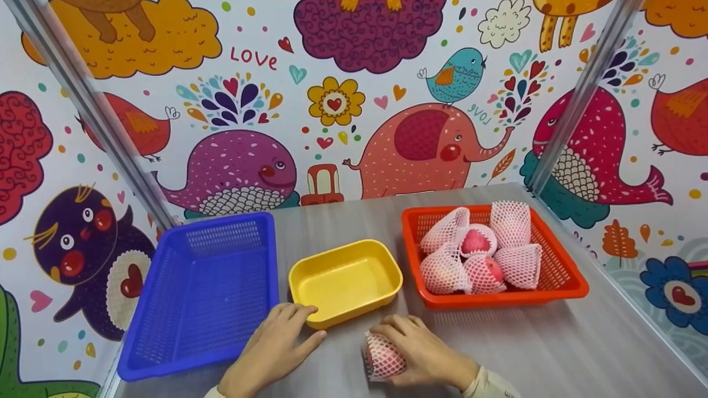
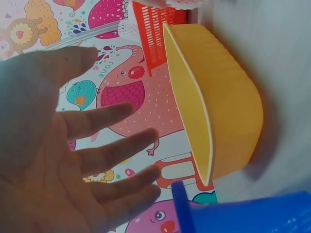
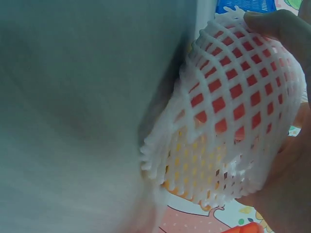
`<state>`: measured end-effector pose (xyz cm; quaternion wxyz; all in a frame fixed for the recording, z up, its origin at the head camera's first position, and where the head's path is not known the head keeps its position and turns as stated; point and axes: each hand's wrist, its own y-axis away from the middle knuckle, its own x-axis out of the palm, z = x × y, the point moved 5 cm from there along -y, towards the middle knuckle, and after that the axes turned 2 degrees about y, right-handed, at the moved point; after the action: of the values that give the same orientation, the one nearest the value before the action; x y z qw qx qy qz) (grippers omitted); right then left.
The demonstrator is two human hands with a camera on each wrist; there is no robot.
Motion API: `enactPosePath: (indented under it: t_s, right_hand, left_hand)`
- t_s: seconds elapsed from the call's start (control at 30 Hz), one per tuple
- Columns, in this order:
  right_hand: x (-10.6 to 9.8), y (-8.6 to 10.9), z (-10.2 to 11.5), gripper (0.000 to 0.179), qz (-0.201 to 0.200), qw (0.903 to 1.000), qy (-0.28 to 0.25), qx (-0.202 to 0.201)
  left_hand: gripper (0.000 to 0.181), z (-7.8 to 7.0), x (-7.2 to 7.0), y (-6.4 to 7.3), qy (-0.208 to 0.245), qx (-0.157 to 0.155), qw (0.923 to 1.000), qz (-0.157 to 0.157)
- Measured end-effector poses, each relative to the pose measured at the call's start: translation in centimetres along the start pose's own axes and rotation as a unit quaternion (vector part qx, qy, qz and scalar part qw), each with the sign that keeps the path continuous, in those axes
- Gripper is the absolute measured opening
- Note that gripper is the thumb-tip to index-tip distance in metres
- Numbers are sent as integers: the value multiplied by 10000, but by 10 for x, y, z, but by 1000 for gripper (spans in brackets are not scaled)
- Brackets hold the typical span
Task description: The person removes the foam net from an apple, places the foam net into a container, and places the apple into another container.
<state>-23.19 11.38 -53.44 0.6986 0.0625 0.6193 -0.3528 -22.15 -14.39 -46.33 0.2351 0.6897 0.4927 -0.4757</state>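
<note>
A net-wrapped red fruit [image 1: 385, 358] is gripped by the right hand [image 1: 421, 352] at the desk's [image 1: 340, 370] near side; whether the desk is touched is hard to tell. The left hand [image 1: 276, 344] is held, fingers spread, beside the yellow box [image 1: 348, 284]. Other wrapped fruits [image 1: 444, 271] are held in the red basket [image 1: 503, 300], far right.

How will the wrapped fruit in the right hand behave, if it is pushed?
The fruit looks rounded, so it may roll, though its ridged net could slow it. The net reaches past the fruit at one end, so that end probably bends easily.
</note>
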Motion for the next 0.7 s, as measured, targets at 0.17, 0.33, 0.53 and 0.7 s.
enactPosePath:
  t_s: [0.17, 0.33, 0.53, 0.7]
  right_hand:
    - [0, 2, -3, 90, 39, 10000, -7, 67]
    - [4, 6, -2, 103, 517, 9982, -61, 301]
    - [8, 7, -1, 107, 789, 9955, 268, 447]
    - [7, 5, -1, 97, 639, 9967, 285, 422]
  left_hand:
    - [49, -4, 3, -1, -1, 95, 9999, -38]
    - [62, -5, 8, 3, 47, 22, 9999, 164]
    - [63, -6, 15, 3, 144, -140, 9987, 468]
    - [54, -8, 19, 5, 247, -166, 9980, 557]
